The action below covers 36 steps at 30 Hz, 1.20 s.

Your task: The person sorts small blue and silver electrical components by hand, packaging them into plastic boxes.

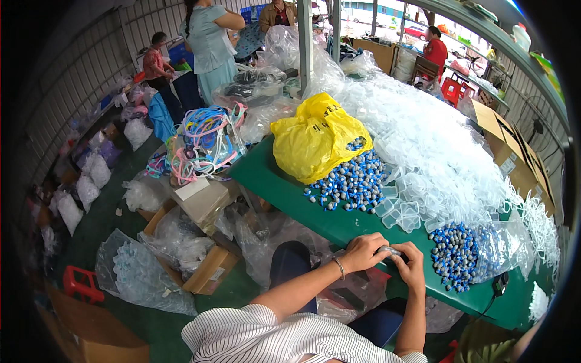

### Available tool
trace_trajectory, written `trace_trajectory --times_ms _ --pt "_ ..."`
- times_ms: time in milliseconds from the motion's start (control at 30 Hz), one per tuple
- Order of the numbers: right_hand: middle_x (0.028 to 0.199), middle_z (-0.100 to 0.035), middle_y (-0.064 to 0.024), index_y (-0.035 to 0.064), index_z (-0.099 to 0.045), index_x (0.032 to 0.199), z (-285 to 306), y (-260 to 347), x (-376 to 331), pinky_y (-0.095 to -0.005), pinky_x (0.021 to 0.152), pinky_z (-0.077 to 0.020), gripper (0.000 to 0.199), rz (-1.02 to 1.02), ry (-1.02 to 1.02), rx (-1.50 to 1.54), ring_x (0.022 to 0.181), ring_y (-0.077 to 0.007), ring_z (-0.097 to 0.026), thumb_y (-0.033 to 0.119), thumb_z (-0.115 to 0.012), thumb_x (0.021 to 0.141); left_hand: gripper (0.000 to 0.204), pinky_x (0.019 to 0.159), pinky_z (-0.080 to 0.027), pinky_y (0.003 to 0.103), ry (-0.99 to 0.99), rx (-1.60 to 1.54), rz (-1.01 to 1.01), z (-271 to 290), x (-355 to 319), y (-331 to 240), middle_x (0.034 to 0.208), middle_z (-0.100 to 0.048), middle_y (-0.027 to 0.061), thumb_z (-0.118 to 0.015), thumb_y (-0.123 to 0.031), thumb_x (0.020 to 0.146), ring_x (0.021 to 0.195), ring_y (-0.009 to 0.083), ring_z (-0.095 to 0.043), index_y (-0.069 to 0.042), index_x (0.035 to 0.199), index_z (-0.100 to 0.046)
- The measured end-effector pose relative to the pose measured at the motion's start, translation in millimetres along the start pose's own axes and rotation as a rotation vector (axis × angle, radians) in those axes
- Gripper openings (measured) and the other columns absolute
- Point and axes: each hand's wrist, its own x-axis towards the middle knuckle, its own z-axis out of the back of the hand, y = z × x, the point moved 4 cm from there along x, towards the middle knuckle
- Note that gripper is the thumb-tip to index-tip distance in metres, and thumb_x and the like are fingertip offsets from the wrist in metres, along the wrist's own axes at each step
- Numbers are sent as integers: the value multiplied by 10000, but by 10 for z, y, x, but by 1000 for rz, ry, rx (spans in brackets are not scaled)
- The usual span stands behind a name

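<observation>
Head view: left hand (pixel 363 251) and right hand (pixel 413 265) are meeting at the green table's (pixel 272 181) near edge, fingers curled, both pinching 1 small clear plastic piece (pixel 388 250).

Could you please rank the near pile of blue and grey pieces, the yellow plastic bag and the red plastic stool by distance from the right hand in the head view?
From the right hand:
1. Near pile of blue and grey pieces, just to its right on the green table.
2. Yellow plastic bag, farther back on the table, to the left.
3. Red plastic stool, far back on the right.
</observation>
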Motion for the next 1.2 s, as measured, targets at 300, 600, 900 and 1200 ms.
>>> trace_trajectory --times_ms 300,600,900,1200 --pt "937 -610 -90 -18 -619 1005 -28 -192 90 -296 746 -464 182 -64 -14 248 813 -169 -568 105 -521 913 138 619 -474 345 -69 -135 -47 228 -291 -64 797 -602 111 -695 -131 814 693 256 -577 -32 905 -663" --pt "965 -618 -39 -15 -612 1069 -18 -359 134 -243 795 -472 176 -164 -59 184 878 -95 -575 64 -595 912 237 746 -514 398 479 126 369 -685 -1677 1159 959 -632 164 -689 -197 802 873 328 -636 -30 970 -679" --pt "876 -626 -45 9 -653 996 -12 -323 28 -245 650 -458 154 -121 -115 141 714 -91 -553 61 -651 852 309 838 -490 455 647 374 465 -878 -1781 1220 1049 -638 182 -637 -223 807 988 384 -608 -82 1082 -650" --pt "1047 -591 -90 80 -617 1074 57 -28 294 -382 805 -440 375 211 -325 -566 975 -295 -549 32 -711 714 121 725 -513 382 303 -33 172 -276 -990 351 906 -655 159 -618 -65 822 825 332 -640 -17 920 -669"
